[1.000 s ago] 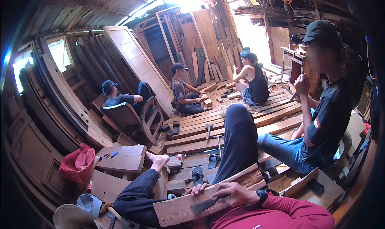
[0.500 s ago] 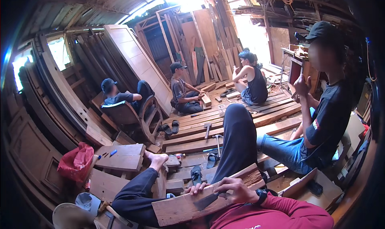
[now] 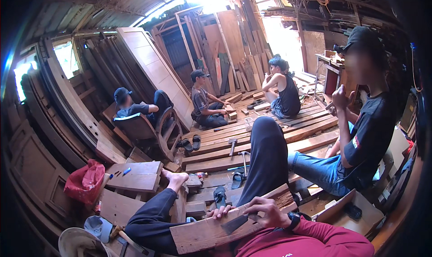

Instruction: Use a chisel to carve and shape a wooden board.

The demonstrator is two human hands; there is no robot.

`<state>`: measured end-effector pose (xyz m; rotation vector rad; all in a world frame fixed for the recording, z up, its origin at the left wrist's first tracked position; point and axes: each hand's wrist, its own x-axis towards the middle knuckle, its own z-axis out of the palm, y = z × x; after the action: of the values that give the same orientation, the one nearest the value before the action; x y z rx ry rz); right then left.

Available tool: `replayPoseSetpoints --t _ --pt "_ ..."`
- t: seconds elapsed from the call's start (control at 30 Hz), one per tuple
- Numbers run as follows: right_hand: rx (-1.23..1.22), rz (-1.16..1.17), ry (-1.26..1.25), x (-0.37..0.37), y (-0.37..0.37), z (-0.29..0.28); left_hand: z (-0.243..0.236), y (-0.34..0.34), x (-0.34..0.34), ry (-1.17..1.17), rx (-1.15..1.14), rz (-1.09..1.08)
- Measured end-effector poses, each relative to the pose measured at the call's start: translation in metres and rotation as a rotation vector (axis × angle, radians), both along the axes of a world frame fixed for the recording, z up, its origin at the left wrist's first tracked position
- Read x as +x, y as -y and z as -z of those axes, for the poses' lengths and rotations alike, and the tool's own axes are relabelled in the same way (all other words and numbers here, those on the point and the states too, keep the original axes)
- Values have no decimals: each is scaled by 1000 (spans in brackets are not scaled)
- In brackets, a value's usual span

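Observation:
A long reddish-brown wooden board [image 3: 202, 236] lies slanted across my lap, its right end rough and chipped. My left hand [image 3: 219, 212] curls its fingers over the board's far edge and grips it. Just to the right, my right hand [image 3: 266, 212], with a dark watch at the wrist, is closed on a scraper [image 3: 235, 224]. The flat dark blade rests against the board's face. Its handle is mostly hidden inside my fingers.
Person [image 3: 371, 117] sits close on my right, beside an open box [image 3: 355, 216]. Two mallets or hammers [image 3: 232, 145] and loose sandals [image 3: 219, 196] lie on the planks ahead. A red plastic bag [image 3: 86, 180] and a cap [image 3: 98, 227] are at left. Other people sit farther back.
My right hand has slid slightly rightward along the board with the scraper. My left hand has stayed in place. At the back, two people's arms have shifted a little.

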<state>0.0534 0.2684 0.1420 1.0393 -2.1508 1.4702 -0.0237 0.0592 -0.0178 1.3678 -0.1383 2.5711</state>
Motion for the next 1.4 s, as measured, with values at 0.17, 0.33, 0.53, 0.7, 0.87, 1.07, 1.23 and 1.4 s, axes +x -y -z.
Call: replayPoseSetpoints --t 0.17,0.33,0.53,0.7,0.87,1.07,1.23,1.4 --pt "30 -39 -12 -2 4 9 -1 0 1 27 -31 4" --pt "42 -136 -26 1 11 15 5 -6 -8 -57 42 -26" --pt "2 24 -86 -1 -1 6 10 -3 -14 -112 36 13" --pt "83 -87 -48 -2 8 12 5 -1 -4 24 -18 -24" --pt "48 -100 -58 0 6 9 4 -2 -7 -25 12 -35" --pt "72 23 -40 -4 -4 10 -2 -3 0 12 -9 -24" --pt "172 -91 -36 -3 7 15 -1 0 -2 7 -39 -10" --pt "120 -5 -57 -6 -4 5 1 -1 -5 0 -30 -1"
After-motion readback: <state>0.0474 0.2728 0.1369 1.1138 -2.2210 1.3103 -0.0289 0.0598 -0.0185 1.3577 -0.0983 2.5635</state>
